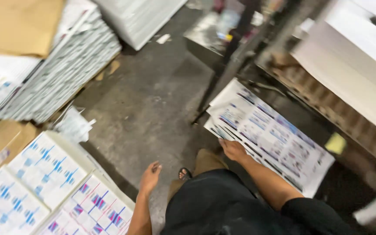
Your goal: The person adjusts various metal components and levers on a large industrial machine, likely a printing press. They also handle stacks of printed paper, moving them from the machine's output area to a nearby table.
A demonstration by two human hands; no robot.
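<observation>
The person's right hand [233, 150] is pinching the near edge of printed sheets [268, 135], their long axis running away rightward from the grip, while the left hand [150, 177] is hanging empty, fingers loosely spread, farther away.

Layout seen from above: the right hand [233, 150] rests on the near edge of a stack of printed sheets [268, 135] lying to the right. The left hand [150, 177] hangs over the concrete floor [153, 100], just right of the sheet piles [44, 191]. A tall paper stack [62, 61] stands far left, with cardboard [20, 26] on top.
</observation>
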